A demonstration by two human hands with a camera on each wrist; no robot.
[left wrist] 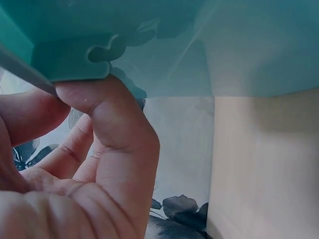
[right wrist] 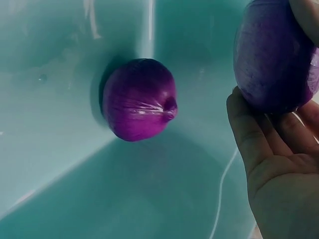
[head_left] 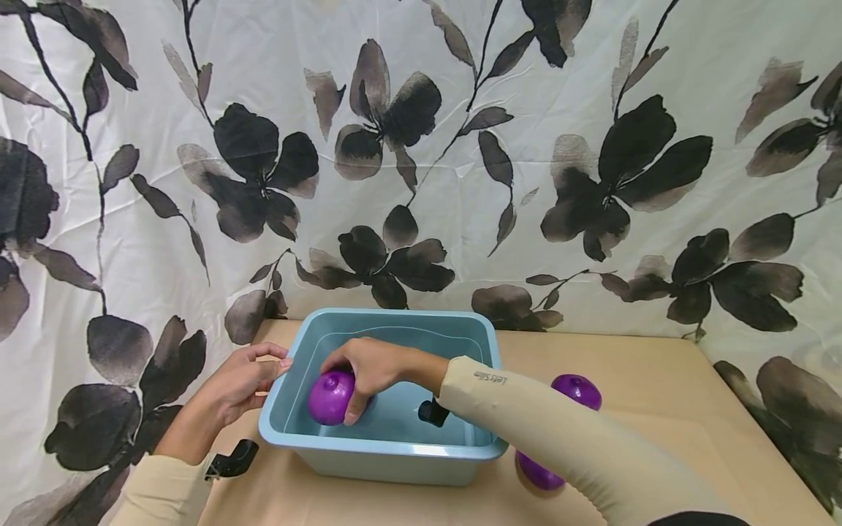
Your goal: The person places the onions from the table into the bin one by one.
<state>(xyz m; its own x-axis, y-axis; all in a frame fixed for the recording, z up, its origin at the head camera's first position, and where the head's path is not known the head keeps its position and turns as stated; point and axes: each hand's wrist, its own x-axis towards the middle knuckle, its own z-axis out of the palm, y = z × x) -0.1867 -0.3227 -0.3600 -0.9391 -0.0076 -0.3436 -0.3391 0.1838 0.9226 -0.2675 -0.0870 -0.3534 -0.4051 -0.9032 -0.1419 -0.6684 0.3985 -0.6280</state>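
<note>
A light blue plastic tub [head_left: 388, 449] stands on the table. At its left rim is my left hand [head_left: 240, 383]; thumb and finger pinch the edge, as the left wrist view shows the hand [left wrist: 114, 129] against the tub wall [left wrist: 169, 64]. Inside the tub, my right hand [head_left: 378, 369] grips a glossy purple ball [head_left: 329, 400] with a small nub. The right wrist view has this ball [right wrist: 271, 55] between the thumb and fingers of my right hand [right wrist: 284, 169]. Another purple ball [right wrist: 137, 102], wrinkled around its nub, lies in a corner of the tub.
Right of the tub, two more purple balls sit on the tan table [head_left: 631, 394]: one farther back [head_left: 577, 391], one nearer [head_left: 541, 470], both partly covered by my right forearm. A white curtain [head_left: 473, 219] with dark flowers hangs behind the table.
</note>
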